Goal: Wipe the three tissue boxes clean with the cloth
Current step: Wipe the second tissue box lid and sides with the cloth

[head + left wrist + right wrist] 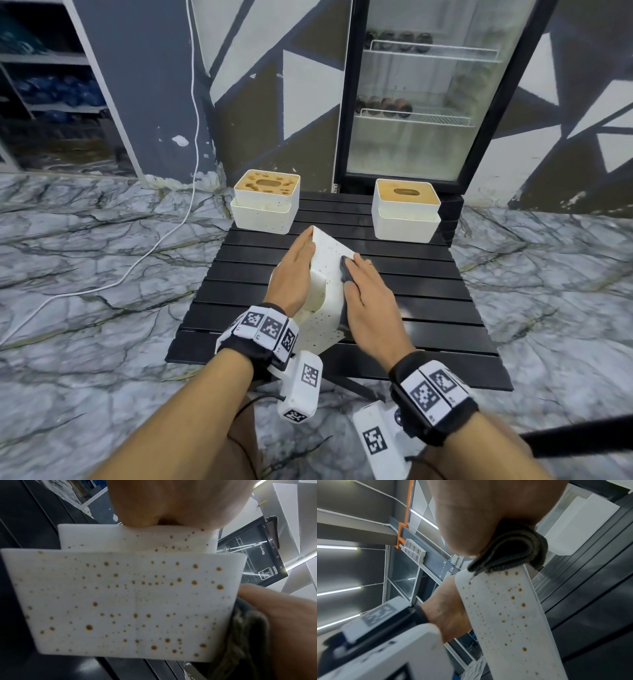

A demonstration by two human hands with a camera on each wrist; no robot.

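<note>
Three white plastic tissue boxes with tan wooden lids are sitting on the black slatted table, and we are working on the nearest one, the brown-speckled box tipped on its side at the table's middle. Our left hand is bracing it from nine o'clock, fingers laid straight along the lid end, gripping nothing. Our right hand is pressing the folded dark grey cloth flat against the box's three o'clock face, fingers extended over the cloth and not curled round it.

What the coming stroke is turning on: the box's long axis is running from six toward twelve o'clock, and the cloth is sitting toward the twelve o'clock end of that face, so we are judging that the wipe should travel back toward six (the wrist views are showing plenty of brown spots on the other faces). The other two boxes are waiting at eleven o'clock and one o'clock, the latter nearer our right hand.
</note>
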